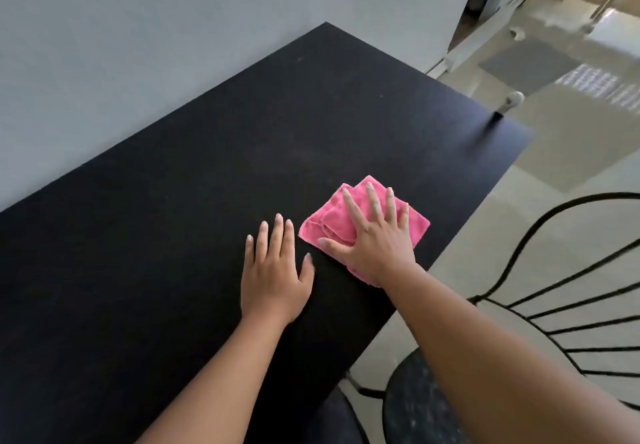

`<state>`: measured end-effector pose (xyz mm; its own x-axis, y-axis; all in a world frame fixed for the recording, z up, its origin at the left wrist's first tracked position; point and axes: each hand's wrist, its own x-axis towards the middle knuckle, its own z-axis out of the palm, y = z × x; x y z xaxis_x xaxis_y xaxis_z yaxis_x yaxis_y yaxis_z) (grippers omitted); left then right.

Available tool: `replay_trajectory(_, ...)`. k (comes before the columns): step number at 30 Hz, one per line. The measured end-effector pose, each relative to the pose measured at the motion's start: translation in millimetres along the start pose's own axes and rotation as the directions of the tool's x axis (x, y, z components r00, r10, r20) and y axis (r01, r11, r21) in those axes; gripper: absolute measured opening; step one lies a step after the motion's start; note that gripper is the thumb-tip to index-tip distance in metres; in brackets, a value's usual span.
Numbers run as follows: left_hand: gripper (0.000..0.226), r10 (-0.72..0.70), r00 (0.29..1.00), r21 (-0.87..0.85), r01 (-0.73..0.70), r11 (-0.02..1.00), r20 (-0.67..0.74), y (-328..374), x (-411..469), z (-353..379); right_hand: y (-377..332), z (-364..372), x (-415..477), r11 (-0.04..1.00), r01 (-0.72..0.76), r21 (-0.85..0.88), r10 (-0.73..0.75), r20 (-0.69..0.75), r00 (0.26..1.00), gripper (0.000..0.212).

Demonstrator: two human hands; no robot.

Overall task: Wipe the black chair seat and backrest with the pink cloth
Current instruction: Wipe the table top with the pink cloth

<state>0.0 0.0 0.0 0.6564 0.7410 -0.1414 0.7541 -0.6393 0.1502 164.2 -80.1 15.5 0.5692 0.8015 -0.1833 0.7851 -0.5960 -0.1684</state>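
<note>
The right hand [375,239] is laid flat, palm down, on the pink cloth [363,225], with the fingers spread and straight; nothing is gripped, the cloth being only pressed under the palm. The left hand [273,270] is likewise laid flat and open, fingers extended and slightly apart, directly on the black table top [173,218], just beside the cloth but apart from it; nothing is held by it. Both bare forearms are seen rising from the bottom edge of the frame towards the centre.

The cloth is folded into a rough square and lies right of centre, near the table's right-hand edge. The table top is seen as a broad dark slab running from the lower left to a far corner in the upper middle, set against a pale grey wall [138,45] that fills the upper left.

The black chair [554,305] is found at the lower right, beside the table: its round dark seat [415,409] is partly hidden by the right forearm, and its thin wire backrest [571,287], fanned with spokes, is shown against the pale tiled floor [519,218]. The chair is not touched by either hand or by the cloth.
</note>
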Motion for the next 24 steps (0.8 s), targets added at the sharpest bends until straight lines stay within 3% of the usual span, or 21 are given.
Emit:
replay_trajectory(4, 0.072, 0.000, 0.998, 0.039, 0.003, 0.999, -0.056, -2.1, 3.0, 3.1, 0.6, 7.6, 3.8, 0.997, 0.009, -0.080, -0.010, -0.013, 1.000, 0.091)
replay_trajectory(14, 0.064, 0.004, 0.998, 0.055, -0.001, 0.998, -0.058, -1.0, 4.4, 3.5, 11.4, 11.3, -4.5, 0.990, 0.122, 0.068, -0.106, -0.197, 0.975, 0.032)
replay_trajectory(21, 0.063, 0.078, 0.997, 0.063, -0.079, 0.995, 0.017, 9.7, 10.3, -2.9, 24.1, 5.4, -23.6, 0.985, 0.159, 0.061, -0.148, -0.151, 0.977, 0.043)
replay_trajectory(24, 0.065, 0.182, 0.982, 0.026, -0.183, 0.983, 0.047, 26.5, 8.6, -4.5, 49.8, 4.3, -41.0, 0.988, 0.135, 0.081, -0.121, -0.157, 0.980, 0.045)
